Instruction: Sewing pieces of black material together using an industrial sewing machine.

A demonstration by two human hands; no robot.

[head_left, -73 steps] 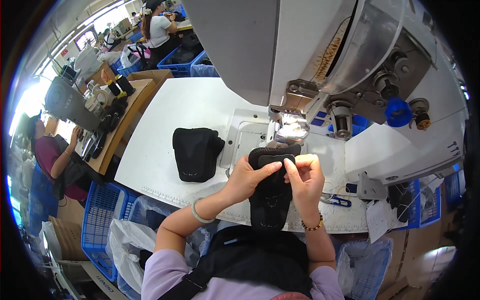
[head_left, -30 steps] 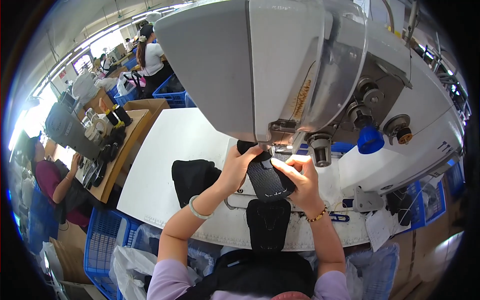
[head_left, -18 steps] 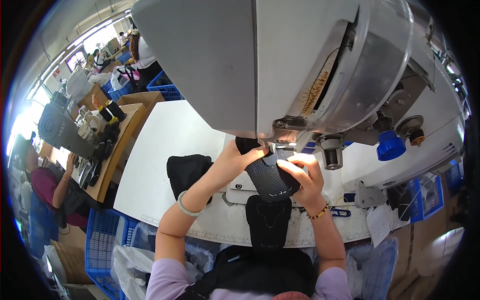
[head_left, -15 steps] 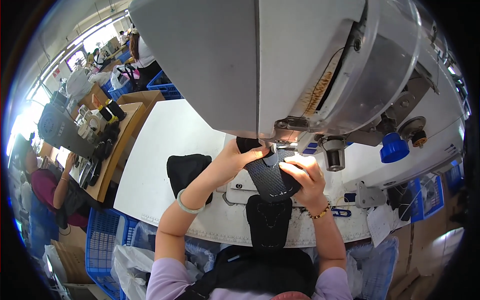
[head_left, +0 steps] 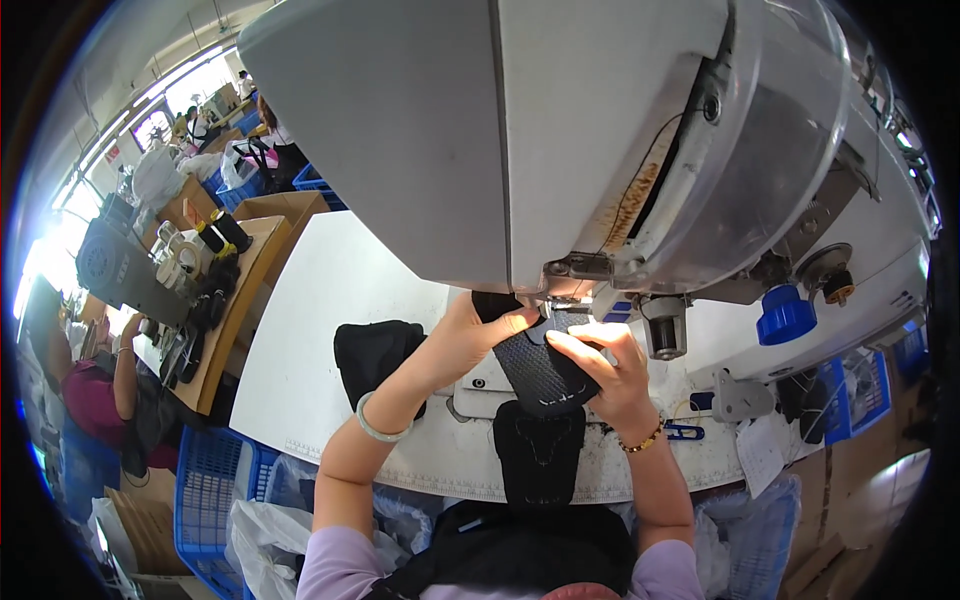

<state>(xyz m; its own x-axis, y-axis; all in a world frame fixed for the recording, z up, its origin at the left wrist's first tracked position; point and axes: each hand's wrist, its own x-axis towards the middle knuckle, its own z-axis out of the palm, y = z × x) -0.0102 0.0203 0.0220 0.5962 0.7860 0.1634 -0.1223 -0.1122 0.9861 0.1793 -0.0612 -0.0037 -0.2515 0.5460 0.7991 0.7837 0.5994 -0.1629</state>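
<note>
A black textured fabric piece (head_left: pixel 545 375) with pale stitches along its near edge lies under the sewing machine's (head_left: pixel 590 275) needle area. My left hand (head_left: pixel 468 345) pinches its left side, the thumb on top close to the machine's foot. From the right, my right hand (head_left: pixel 622 380) grips the same piece, with fingertips on a small grey patch (head_left: pixel 540 327) at its far end. The needle itself is hidden. Just nearer to me, another black piece (head_left: pixel 538 455) with a stitched outline hangs over the table edge. A black padded piece (head_left: pixel 375 358) rests left of my left forearm.
The white table (head_left: pixel 300 330) carries a ruler strip on its near edge. Blue-handled thread snips (head_left: pixel 684 433) lie to the right. A blue crate (head_left: pixel 215 500) stands lower left. At a neighbouring bench (head_left: pixel 240 310) with thread spools, another person (head_left: pixel 100 385) works.
My right fingertips have shifted left onto the fabric, closer to the grey patch. My left hand keeps its pinch. The whole view has shifted slightly.
</note>
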